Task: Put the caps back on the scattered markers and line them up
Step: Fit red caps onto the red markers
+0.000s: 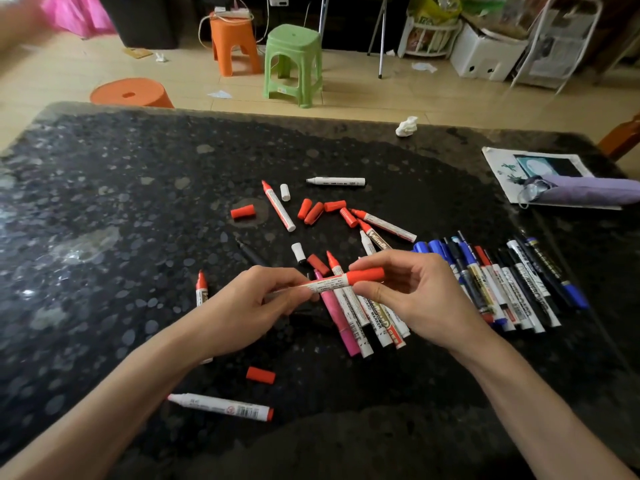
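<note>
Both hands hold one white marker [329, 284] level above the middle of the dark bench [104, 202]. The left hand [252, 306] grips the barrel with its fingers curled round it. The right hand [415, 296] pinches the red cap [367, 274] at the marker's right end between thumb and fingers. Just beneath lies a heap of uncapped markers [356, 323]. Farther off lie loose red caps [313, 211], and at the right a row of capped markers [512, 282] sits side by side.

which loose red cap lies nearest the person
The red cap lying alone below the left hand, just above a white marker; the others sit farther back, beyond the hands.
</note>
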### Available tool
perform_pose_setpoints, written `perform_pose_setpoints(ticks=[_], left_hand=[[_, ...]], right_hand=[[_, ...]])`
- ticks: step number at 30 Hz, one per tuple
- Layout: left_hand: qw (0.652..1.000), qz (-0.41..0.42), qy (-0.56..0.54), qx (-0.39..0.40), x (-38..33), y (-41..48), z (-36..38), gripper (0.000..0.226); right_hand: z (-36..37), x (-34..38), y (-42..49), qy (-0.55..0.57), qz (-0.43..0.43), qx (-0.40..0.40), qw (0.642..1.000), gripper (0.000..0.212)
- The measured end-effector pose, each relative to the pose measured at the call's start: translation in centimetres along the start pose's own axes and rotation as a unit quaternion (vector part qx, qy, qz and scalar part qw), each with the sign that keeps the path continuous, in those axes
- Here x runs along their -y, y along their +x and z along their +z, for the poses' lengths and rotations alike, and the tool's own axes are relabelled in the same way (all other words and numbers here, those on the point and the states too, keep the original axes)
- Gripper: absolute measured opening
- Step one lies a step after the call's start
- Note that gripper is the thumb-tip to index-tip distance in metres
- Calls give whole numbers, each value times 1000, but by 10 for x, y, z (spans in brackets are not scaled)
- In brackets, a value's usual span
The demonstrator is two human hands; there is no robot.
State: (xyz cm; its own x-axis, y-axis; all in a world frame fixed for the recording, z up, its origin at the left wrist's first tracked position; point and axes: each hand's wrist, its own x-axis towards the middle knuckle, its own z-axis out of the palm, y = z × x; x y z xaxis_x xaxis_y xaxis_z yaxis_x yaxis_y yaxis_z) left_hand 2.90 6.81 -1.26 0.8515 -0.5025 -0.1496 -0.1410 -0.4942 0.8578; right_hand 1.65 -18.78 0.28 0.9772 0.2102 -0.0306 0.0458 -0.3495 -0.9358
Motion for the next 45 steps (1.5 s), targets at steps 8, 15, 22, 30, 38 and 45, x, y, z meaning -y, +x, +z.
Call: perform_pose_setpoints(ticks=[8, 15, 22, 30, 38, 45], left_hand=[[999, 10, 23, -24, 8, -1, -1, 20], [999, 51, -3, -10, 2, 0, 3, 24], [998, 62, -2, 19, -3, -1, 11, 25], [1000, 2, 9, 5, 6, 2, 1, 24], [996, -56, 28, -63, 31, -3, -34, 33], [996, -51, 42, -68, 32, -5, -38, 22]], right_hand=[[20, -3, -4, -33, -29, -62, 997, 26], [19, 1, -4, 62, -5, -60, 996, 22], [34, 0, -9, 154, 89, -38, 983, 15], [29, -3, -3, 129, 77, -70, 986, 17], [2, -16, 25, -8, 50, -152, 987, 9], [50, -21, 54, -302, 17, -50, 952, 5]])
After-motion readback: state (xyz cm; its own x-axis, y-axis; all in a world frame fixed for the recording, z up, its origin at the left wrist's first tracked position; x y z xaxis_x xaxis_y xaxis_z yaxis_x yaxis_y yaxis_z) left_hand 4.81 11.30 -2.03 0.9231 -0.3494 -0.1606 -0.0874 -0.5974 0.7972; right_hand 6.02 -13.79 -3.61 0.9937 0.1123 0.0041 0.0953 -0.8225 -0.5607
